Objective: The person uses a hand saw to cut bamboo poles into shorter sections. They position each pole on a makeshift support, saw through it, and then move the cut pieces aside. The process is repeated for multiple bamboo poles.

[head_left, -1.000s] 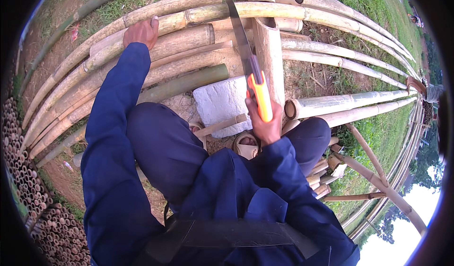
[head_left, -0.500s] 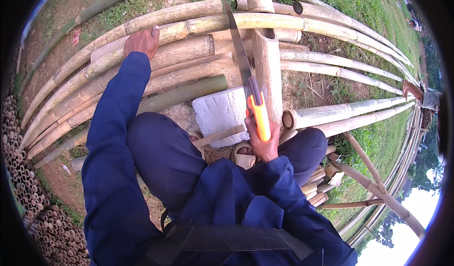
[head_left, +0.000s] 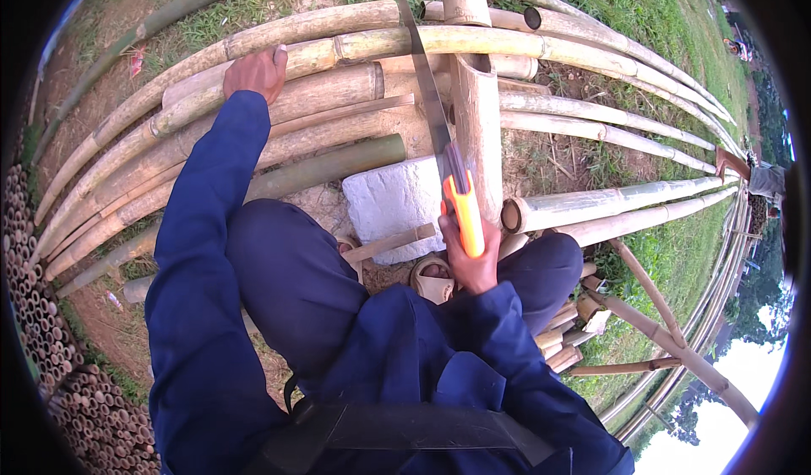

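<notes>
With its fingers wrapped over a long pale bamboo pole (head_left: 490,41), my left hand (head_left: 256,74) presses on it from the left. My right hand (head_left: 475,260) grips the orange handle of a hand saw (head_left: 461,205) between my knees. The saw's long dark blade reaches away from me and lies across the pole, to the left of a thick bamboo piece (head_left: 477,129) that lies crosswise under it. Whether the teeth have cut into the pole is too small to tell. A whitish block (head_left: 393,205) sits on the ground close to my feet.
More bamboo poles (head_left: 338,124) lie to the left, and others (head_left: 625,200) stretch right toward another person's hand (head_left: 733,164). Short offcuts (head_left: 562,340) are piled by my right knee. Stacked bamboo tubes (head_left: 101,416) fill the lower left. A wooden stick (head_left: 389,243) lies near my feet.
The saw and my right hand have shifted very slightly toward me. My left hand stays on the pole, nearly unmoved.
</notes>
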The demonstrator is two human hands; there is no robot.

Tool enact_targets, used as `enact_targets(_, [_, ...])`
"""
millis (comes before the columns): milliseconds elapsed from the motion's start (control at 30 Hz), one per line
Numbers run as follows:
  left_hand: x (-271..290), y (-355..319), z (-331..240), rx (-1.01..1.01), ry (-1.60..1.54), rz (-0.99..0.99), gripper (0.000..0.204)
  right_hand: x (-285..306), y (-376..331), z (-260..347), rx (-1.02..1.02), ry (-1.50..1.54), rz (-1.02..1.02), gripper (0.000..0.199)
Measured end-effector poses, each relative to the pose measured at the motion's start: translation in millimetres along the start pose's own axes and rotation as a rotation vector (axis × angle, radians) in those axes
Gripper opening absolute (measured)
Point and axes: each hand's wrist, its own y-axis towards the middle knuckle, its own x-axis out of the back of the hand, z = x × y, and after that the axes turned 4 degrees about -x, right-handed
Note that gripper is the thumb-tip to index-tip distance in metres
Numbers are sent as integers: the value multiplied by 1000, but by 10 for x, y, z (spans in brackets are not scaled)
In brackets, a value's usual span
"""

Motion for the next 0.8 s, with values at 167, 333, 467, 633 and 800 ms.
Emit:
enact_targets(167, [-23, -10, 2, -67, -43, -24, 54, -414, 1034, 132, 121, 108, 4, 22])
enact_targets(333, [-82, -36, 112, -26, -32, -10, 53, 152, -534, -54, -54, 100, -8, 24])
enact_targets(467, [-164, -6, 64, -28, -51, -96, 54, 198, -417, -48, -20, -14, 6, 25])
enact_targets(633, [-85, 44, -39, -70, -54, -51, 56, -409, 1368, 447, 106, 57, 4, 29])
enact_targets(800, [-31, -78, 103, -38, -63, -51, 57, -89, 293, 37, -99, 66, 89, 15])
